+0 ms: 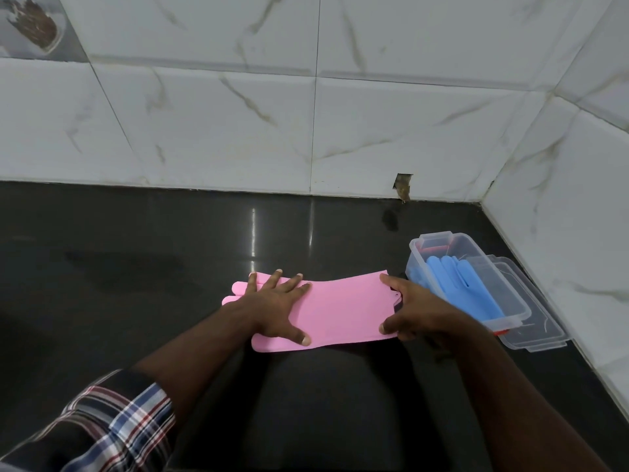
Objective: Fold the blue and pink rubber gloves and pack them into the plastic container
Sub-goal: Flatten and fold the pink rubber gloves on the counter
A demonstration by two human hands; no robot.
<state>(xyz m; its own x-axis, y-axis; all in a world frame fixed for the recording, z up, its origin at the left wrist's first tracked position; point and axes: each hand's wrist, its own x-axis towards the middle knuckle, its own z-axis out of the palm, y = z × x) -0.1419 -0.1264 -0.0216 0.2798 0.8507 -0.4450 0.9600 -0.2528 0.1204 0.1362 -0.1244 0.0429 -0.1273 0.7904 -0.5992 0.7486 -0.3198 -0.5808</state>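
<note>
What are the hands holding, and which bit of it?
The pink gloves. The right hand pinches their cuff edge with its fingers and thumb. The left hand lies flat on the finger end, pressing rather than gripping.

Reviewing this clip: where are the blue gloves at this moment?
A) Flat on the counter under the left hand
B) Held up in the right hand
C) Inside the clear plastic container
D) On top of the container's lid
C: the blue gloves lie inside the clear plastic container, while the left hand presses the pink gloves on the counter.
</note>
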